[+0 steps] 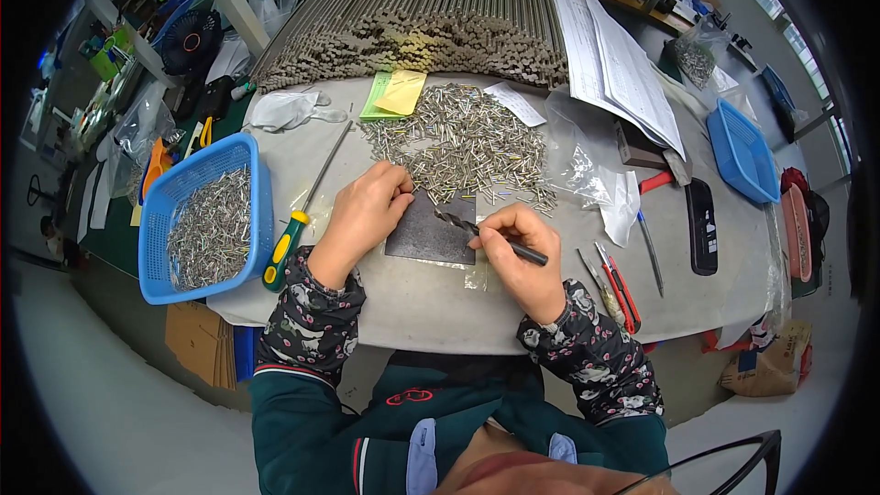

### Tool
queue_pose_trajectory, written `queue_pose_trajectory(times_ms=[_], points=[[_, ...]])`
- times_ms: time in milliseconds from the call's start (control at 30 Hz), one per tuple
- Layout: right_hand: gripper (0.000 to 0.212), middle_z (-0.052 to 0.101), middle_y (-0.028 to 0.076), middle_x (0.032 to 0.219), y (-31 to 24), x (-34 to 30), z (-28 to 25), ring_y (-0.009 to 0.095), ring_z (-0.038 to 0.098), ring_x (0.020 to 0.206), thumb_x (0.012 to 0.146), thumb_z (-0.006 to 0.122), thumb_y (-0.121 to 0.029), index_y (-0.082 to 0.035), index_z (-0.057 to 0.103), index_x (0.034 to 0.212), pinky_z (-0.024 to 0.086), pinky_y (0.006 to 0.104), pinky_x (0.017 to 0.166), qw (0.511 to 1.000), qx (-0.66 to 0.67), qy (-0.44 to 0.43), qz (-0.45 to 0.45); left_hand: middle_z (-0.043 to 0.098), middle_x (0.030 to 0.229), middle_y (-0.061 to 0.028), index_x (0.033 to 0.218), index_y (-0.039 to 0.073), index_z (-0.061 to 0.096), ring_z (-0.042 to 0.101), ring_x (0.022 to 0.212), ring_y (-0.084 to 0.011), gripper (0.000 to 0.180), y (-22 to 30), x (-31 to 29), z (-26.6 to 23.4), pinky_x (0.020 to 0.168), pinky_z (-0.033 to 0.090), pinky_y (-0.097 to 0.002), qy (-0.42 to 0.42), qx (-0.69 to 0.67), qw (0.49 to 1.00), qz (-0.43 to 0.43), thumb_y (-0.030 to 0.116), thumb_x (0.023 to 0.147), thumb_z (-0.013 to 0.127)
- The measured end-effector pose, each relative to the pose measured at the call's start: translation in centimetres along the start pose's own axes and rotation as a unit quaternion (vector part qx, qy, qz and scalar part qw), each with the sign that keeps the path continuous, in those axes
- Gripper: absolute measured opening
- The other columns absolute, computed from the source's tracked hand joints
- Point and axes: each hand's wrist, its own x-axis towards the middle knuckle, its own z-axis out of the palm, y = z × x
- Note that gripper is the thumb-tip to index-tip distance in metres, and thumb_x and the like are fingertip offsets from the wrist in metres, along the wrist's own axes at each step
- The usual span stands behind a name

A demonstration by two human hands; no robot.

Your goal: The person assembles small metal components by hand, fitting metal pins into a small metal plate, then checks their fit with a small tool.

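My right hand (524,252) is closed round a dark drill bit (522,250), its fluted end pointing left over a dark square plate (431,243). At the plate's upper left edge, my left hand (371,206) has its fingers curled together by the near side of a heap of small metal pins (467,142). Whether a pin sits between those fingertips is hidden. The plate lies flat on the grey-covered table (440,316).
A blue basket (261,211) of metal pins stands at left, beside a green-yellow screwdriver (287,252). Stacked metal rods (412,18) line the back. To the right lie a red utility knife (621,291), a pen (651,252), a black case (702,225) and paper sheets (610,64).
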Motion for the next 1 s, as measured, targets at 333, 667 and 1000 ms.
queue_pose_trajectory(times_ms=[333, 667, 1000], points=[[0.004, 0.061, 0.004, 0.069, -0.6, -0.8, -0.1, 0.006, 0.057, 0.064, 0.080, 0.055, -0.001, 0.003, 0.055, 0.080, 0.046, 0.0200, 0.057, 1.000, -0.002, 0.001, -0.001, 0.055, 0.079, -0.0085, 0.081, 0.005, 0.055, 0.058, 0.071, -0.0250, 0.009, 0.8, -0.8, -0.2, 0.061, 0.045, -0.0341, -0.012, 0.011, 1.000, 0.014, 0.005, 0.074, 0.060], [0.005, 0.060, 0.004, 0.068, -0.3, -1.1, 0.2, 0.006, 0.057, 0.063, 0.080, 0.056, -0.002, 0.003, 0.055, 0.079, 0.045, 0.0198, 0.057, 1.000, -0.002, 0.006, 0.006, 0.056, 0.083, -0.0095, 0.083, 0.005, 0.055, 0.056, 0.078, -0.0293, 0.008, 1.1, -1.3, -0.8, 0.065, 0.045, -0.0360, -0.048, 0.029, 0.998, 0.010, 0.009, 0.076, 0.058], [0.005, 0.058, 0.002, 0.068, 3.2, -0.1, 0.3, 0.005, 0.054, 0.064, 0.080, 0.054, -0.003, 0.002, 0.055, 0.079, 0.043, 0.0191, 0.058, 0.999, 0.006, -0.026, 0.047, 0.055, 0.078, -0.0099, 0.084, 0.003, 0.054, 0.056, 0.071, -0.0257, 0.012, -0.4, -1.1, 0.1, 0.063, 0.044, -0.0341, -0.061, 0.006, 0.998, -0.001, 0.006, 0.074, 0.060]])
